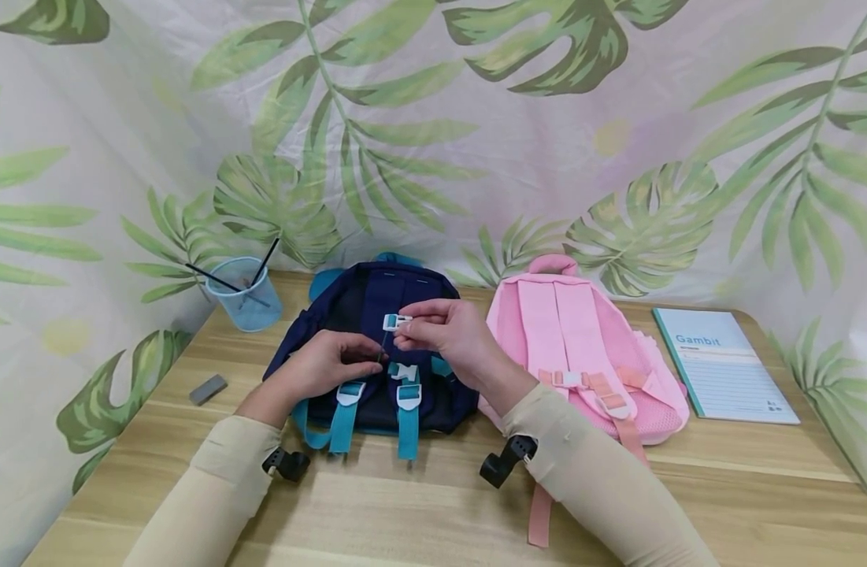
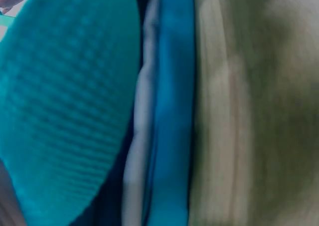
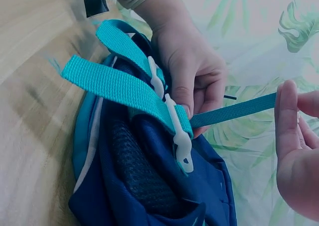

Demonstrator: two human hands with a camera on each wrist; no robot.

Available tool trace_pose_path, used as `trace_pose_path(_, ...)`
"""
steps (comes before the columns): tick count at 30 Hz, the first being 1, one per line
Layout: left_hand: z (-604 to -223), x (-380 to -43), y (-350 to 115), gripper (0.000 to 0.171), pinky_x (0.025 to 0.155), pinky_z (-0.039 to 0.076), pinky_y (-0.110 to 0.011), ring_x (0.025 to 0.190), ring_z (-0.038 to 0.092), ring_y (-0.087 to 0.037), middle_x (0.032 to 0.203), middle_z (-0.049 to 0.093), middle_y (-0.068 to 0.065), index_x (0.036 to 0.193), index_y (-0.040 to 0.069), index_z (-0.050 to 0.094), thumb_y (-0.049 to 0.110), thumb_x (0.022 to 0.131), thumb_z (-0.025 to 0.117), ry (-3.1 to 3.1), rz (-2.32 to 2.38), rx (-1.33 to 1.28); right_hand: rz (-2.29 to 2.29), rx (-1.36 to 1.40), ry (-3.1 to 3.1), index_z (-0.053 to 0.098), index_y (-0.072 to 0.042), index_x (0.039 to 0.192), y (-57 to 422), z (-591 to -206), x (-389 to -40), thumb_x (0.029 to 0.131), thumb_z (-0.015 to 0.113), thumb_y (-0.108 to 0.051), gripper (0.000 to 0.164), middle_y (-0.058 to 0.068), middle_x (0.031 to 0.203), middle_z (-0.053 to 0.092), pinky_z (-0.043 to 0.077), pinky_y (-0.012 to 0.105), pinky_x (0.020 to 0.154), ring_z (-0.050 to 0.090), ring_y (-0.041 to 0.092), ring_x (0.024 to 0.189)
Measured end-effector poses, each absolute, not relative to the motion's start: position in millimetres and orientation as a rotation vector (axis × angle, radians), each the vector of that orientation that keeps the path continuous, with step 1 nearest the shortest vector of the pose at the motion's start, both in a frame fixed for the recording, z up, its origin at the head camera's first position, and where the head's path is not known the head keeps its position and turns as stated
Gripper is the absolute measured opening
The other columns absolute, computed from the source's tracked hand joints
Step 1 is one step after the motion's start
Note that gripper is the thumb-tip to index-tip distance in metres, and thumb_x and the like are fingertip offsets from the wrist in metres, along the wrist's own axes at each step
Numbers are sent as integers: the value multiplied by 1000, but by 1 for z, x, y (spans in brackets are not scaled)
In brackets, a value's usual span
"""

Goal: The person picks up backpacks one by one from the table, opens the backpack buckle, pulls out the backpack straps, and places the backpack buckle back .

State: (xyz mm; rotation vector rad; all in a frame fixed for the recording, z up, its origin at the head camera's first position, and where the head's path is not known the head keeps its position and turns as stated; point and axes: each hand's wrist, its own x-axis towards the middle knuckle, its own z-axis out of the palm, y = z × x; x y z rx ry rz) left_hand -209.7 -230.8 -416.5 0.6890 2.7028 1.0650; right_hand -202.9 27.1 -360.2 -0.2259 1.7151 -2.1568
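A navy backpack (image 1: 433, 402) lies on the table, its teal straps and white buckles facing up. My right hand (image 1: 450, 331) pinches a white buckle (image 1: 391, 322) raised above the bag between thumb and fingers. From that buckle a teal strap (image 3: 237, 110) runs taut to my left hand (image 3: 192, 69), which pinches it low, close to a white strap adjuster (image 3: 182, 136). In the right wrist view the right hand's fingers hide the raised buckle. Another white buckle (image 1: 405, 372) rests on the bag. Blurred teal webbing (image 2: 70, 101) fills much of the left wrist view.
Right of the navy bag lies a pink backpack (image 1: 575, 315), one strap trailing toward the front. Beyond it is a notebook (image 1: 731, 370). At the left stand a blue mesh cup (image 1: 252, 311) with black sticks and a grey eraser (image 1: 208, 390). A leaf-print curtain (image 1: 405, 157) hangs behind.
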Motion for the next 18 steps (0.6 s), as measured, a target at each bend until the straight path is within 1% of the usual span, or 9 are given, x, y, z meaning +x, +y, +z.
trace_pose_path(8, -418, -210, -230, 22, 99, 62, -46, 111, 78, -22, 119, 82, -6, 123, 10, 79, 16, 102, 77, 2695, 1034, 692, -2189, -223, 1691, 61, 19, 136, 27, -361, -202, 101, 66, 10, 37, 3, 89, 79, 65, 26, 81, 78, 10, 77)
trace_pose_path(13, -418, -210, -231, 23, 101, 61, -47, 112, 78, -22, 121, 81, -6, 124, 11, 79, 18, 102, 77, 2690, 1018, 686, -2192, -213, 1694, 64, 17, 133, 27, -362, -202, 101, 67, 9, 33, 4, 89, 79, 66, 29, 83, 78, 11, 76)
trace_pose_path(18, -418, -210, -230, 21, 101, 61, -47, 112, 78, -21, 119, 82, -5, 122, 12, 80, 18, 102, 77, 2695, 1020, 686, -2212, -217, 1689, 64, 18, 132, 27, -362, -200, 100, 67, 10, 33, 4, 87, 78, 66, 28, 80, 78, 11, 76)
